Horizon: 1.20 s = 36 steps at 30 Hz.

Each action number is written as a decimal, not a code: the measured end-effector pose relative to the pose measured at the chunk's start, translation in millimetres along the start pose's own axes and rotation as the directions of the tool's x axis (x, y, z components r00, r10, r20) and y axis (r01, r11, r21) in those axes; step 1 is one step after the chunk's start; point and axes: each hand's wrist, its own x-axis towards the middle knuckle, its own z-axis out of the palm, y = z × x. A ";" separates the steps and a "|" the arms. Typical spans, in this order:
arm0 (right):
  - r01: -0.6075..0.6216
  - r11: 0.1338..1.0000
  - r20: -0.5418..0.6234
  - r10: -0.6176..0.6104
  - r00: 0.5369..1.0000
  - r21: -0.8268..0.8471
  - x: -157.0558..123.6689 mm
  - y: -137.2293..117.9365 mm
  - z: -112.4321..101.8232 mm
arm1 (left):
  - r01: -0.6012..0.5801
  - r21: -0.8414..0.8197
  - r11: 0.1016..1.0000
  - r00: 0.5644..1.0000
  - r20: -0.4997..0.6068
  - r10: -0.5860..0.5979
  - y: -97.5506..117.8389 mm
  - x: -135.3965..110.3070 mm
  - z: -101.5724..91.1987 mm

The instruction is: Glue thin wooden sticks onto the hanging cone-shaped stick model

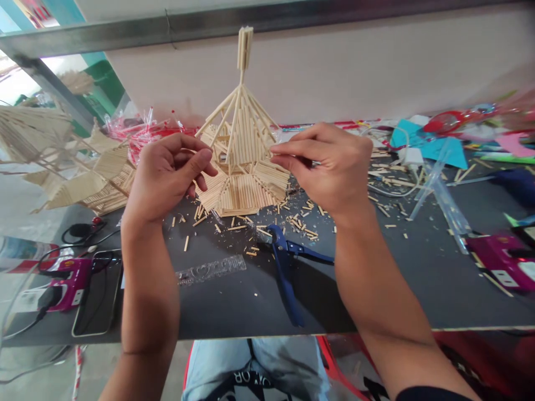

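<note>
A pagoda-like model made of thin wooden sticks (pixel 240 192) stands upright in front of me, with a sloping stick roof and a bundled spire on top. My left hand (pixel 178 164) is at the model's left side, thumb and index finger together and the other fingers loosely curled. Whatever is in that pinch, if anything, is hidden. At the right edge of the roof, my right hand (pixel 328 161) pinches with thumb and index finger. What sits between those fingertips is too small to make out; they are close to the roof sticks.
Blue cutters (pixel 284 273) and a clear ruler (pixel 213 270) lie nearer me among scattered stick offcuts. A phone (pixel 98 292) and purple power strip (pixel 73 281) are at left. Another stick model (pixel 83 161) stands far left. Glue sticks (pixel 449 206) and a second purple block (pixel 501 259) lie right.
</note>
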 end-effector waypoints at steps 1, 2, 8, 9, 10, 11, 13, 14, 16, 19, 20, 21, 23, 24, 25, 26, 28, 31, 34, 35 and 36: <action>-0.001 1.000 0.002 0.001 1.000 -0.007 -0.1 0.9 0.6 | 0.002 0.010 1.000 1.000 -0.004 -0.002 -1.4 0.8 0.1; -0.001 1.000 0.004 0.001 1.000 -0.008 -0.4 1.4 1.0 | 0.001 0.021 1.000 1.000 -0.006 -0.001 -2.7 1.6 0.8; 0.001 1.000 0.035 -0.001 0.999 0.021 -2.9 2.5 5.5 | 0.016 0.053 0.998 1.000 0.004 -0.016 -6.7 5.3 10.5; 0.003 1.000 0.032 -0.004 0.999 0.020 -3.3 2.9 6.5 | 0.019 0.051 0.999 1.000 0.005 -0.019 -6.9 5.7 11.6; 0.010 1.000 0.027 -0.010 1.000 0.017 -3.7 3.3 7.4 | 0.019 0.049 0.999 1.000 0.007 -0.019 -7.1 6.1 12.3; 0.018 1.000 0.020 -0.018 1.000 0.013 -4.3 3.9 8.3 | 0.016 0.047 0.999 1.000 0.007 -0.016 -7.4 6.5 12.6; 0.038 0.999 0.005 -0.038 0.999 -0.002 -5.6 4.9 9.5 | 0.009 0.049 0.999 1.000 0.008 -0.009 -8.4 7.0 12.4; 0.045 0.999 0.002 -0.045 0.999 -0.013 -6.3 5.4 9.9 | 0.004 0.050 0.999 1.000 0.010 -0.004 -8.9 7.2 12.1; 0.049 0.998 0.002 -0.049 0.999 -0.040 -7.8 6.2 10.2 | -0.003 0.058 0.998 1.000 0.007 0.003 -9.8 7.5 11.5; 0.057 0.996 0.007 -0.057 0.998 -0.074 -9.4 7.1 10.1 | 0.005 0.083 0.997 1.000 0.001 -0.005 -10.4 7.3 11.1; 0.066 0.995 0.003 -0.066 0.998 -0.080 -9.7 7.4 10.1 | 0.006 0.087 0.996 1.000 0.002 -0.007 -10.5 7.2 11.2; 0.078 0.994 -0.003 -0.078 0.997 -0.081 -10.0 7.7 10.2 | 0.005 0.087 0.996 1.000 0.008 -0.005 -10.5 7.0 11.3; 0.089 0.993 -0.010 -0.090 0.996 -0.077 -10.3 8.2 10.6 | -0.006 0.079 0.997 1.000 0.020 0.004 -10.8 6.8 11.5; 0.084 0.994 -0.009 -0.085 0.996 -0.073 -10.3 8.3 10.9 | -0.011 0.077 0.997 1.000 0.023 0.010 -11.0 6.7 11.6; 0.077 0.995 -0.006 -0.077 0.997 -0.067 -10.2 8.3 11.2 | -0.015 0.077 0.997 1.000 0.024 0.013 -11.2 6.8 11.7; 0.067 0.996 -0.002 -0.067 0.998 -0.057 -10.1 8.1 11.5 | -0.015 0.080 0.997 1.000 0.025 0.013 -11.4 6.8 11.8; 0.042 0.998 0.005 -0.042 0.999 -0.035 -9.5 7.5 11.9 | -0.013 0.090 0.996 1.000 0.025 0.011 -11.6 7.1 12.0; 0.030 0.999 0.010 -0.030 0.999 -0.027 -8.6 6.5 12.2 | -0.014 0.095 0.995 1.000 0.025 0.012 -10.7 7.2 12.4; 0.057 0.997 -0.006 -0.057 0.998 -0.050 -8.2 6.5 12.5 | -0.014 0.095 0.995 1.000 0.026 0.012 -8.8 6.8 12.7; 0.066 0.996 -0.010 -0.067 0.998 -0.056 -8.3 6.8 12.6 | -0.014 0.095 0.995 1.000 0.027 0.011 -8.3 6.6 12.8; 0.073 0.995 -0.012 -0.074 0.997 -0.064 -8.5 7.2 12.7 | -0.013 0.096 0.995 1.000 0.030 0.010 -8.0 6.4 12.8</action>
